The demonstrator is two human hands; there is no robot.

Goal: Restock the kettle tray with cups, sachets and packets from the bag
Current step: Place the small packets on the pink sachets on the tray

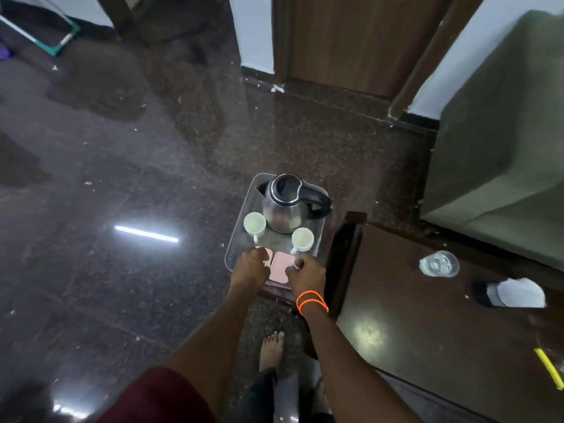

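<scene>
A clear plastic tray (241,239) sits on a small stand. On it stand a steel kettle (285,206) with a black lid and handle, and two white cups (254,224) (302,239) in front of it. Pink packets (280,267) lie at the tray's near edge. My left hand (250,270) rests on the left packet with a small white sachet pinched in its fingers. My right hand (306,274), with orange bands at the wrist, pinches a small purple sachet over the right packet. The bag is not in view.
A dark wooden table (427,325) stands to the right, with a glass (439,264), a black-and-white object (509,293) and a yellow strip (549,370). A green sofa (503,148) lies beyond. Polished dark floor spreads left. My bare foot (271,349) is below the tray.
</scene>
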